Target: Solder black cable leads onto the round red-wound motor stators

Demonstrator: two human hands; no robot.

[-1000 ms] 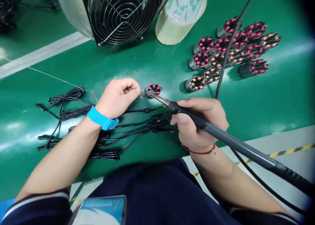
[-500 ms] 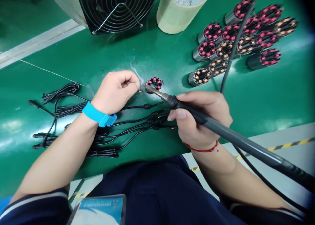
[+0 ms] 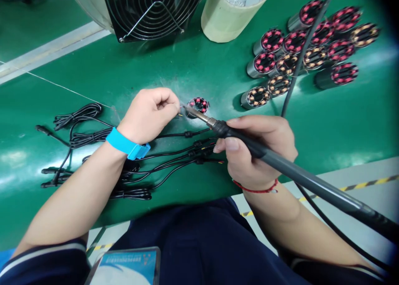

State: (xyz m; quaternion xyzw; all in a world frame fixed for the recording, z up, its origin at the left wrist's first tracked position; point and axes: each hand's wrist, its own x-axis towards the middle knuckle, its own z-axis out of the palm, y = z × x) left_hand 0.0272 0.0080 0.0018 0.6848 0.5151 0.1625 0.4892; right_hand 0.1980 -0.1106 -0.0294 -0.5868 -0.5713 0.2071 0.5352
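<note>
My right hand (image 3: 254,150) grips a grey soldering iron (image 3: 289,170) like a pen, its metal tip resting at the near edge of a small round motor stator (image 3: 198,105) with red windings on the green bench (image 3: 327,123). My left hand (image 3: 149,114), with a blue wrist strap (image 3: 126,143), is pinched on a thin wire right at the iron's tip, beside the stator. A faint wisp of smoke rises there. Black cables (image 3: 102,152) lie under my left forearm.
A cluster of several stators (image 3: 307,48) with red or copper windings lies at the back right. A roll of clear tape (image 3: 232,11) and a black wire-guarded fan (image 3: 149,8) stand at the back. The iron's cord (image 3: 299,60) crosses the stators.
The view shifted a little, so everything sits slightly lower and right of where it was half a second ago. Both hands keep their hold at the stator.
</note>
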